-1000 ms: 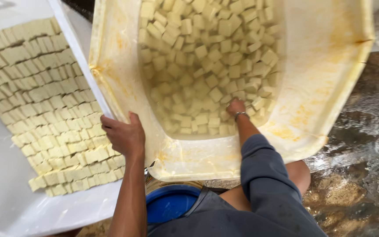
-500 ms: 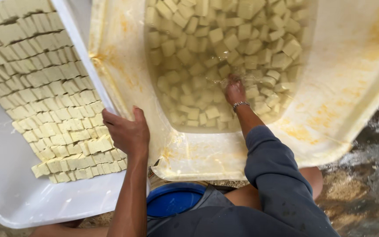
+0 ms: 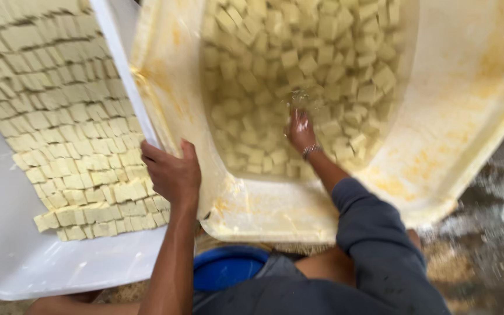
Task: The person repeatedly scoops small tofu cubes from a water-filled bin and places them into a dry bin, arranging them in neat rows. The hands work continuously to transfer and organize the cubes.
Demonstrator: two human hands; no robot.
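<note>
Hands, two: left hand (image 3: pixel 172 173) on tub (image 3: pixel 263 210), right hand (image 3: pixel 301 131) among cubes (image 3: pixel 298 58).

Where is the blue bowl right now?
In the head view, the blue bowl sits at the bottom centre, just below the near rim of the yellowish tub, between the person's two forearms.

Right arm: dark blue-grey long sleeve (image 3: pixel 374 233) pushed up to the forearm; thin bracelet (image 3: pixel 311 150) at wrist. Left arm (image 3: pixel 170 262): bare, no sleeve visible.
</note>
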